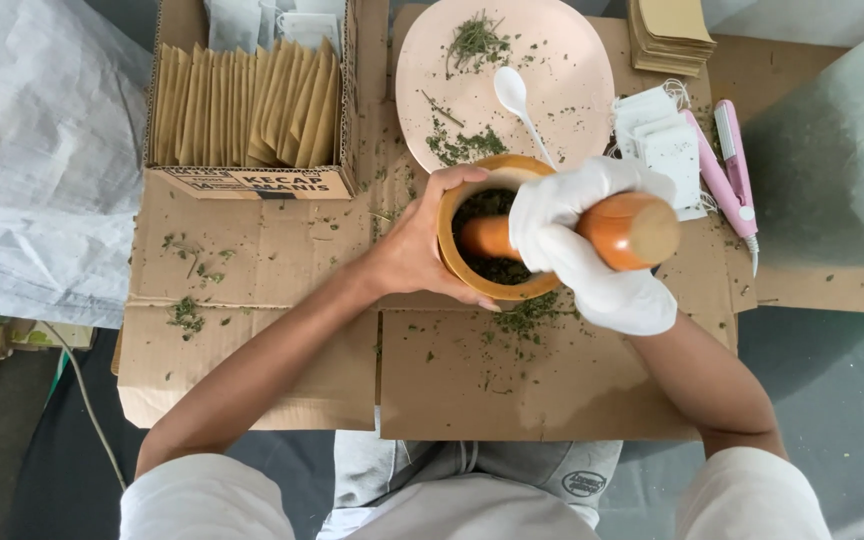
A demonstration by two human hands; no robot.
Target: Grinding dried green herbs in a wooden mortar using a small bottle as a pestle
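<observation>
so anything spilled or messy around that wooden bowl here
Yes. Green herb crumbs lie spilled on the cardboard sheet just below the wooden mortar, with more scattered flecks further left. The left hand steadies the mortar; the gloved right hand grips the pestle.

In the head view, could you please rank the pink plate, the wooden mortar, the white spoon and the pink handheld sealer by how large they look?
1. Pink plate, clearly the largest.
2. Wooden mortar, partly hidden by both hands.
3. and 4. Pink handheld sealer and white spoon: the sealer looks somewhat longer, but the two are close, so I would not rank them firmly.
</observation>
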